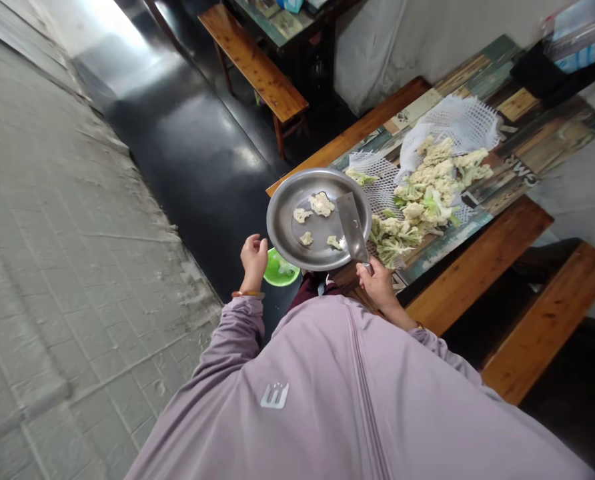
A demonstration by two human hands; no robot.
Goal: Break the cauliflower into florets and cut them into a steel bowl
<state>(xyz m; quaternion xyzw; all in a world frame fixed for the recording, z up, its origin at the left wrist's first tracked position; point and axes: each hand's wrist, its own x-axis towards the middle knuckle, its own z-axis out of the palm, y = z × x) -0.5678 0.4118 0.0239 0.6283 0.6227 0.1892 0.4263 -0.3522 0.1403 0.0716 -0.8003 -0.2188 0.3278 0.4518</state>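
Observation:
My right hand is closed round the handle of a cleaver. The cleaver's broad blade lies over the right side of a round steel basin. Inside the basin are several cut pieces of cauliflower, spread apart. My left hand is off the basin's left rim, its fingers loosely bent with a gap at the thumb and nothing visible in them. Close beside it and lower down is a bright green bowl, partly hidden by the basin, with something pale in it.
More cauliflower is heaped on white foam netting on the patchwork wooden table to the right. Wooden benches flank that table. Another bench stands farther off. A paved ledge runs along the left above the dark floor.

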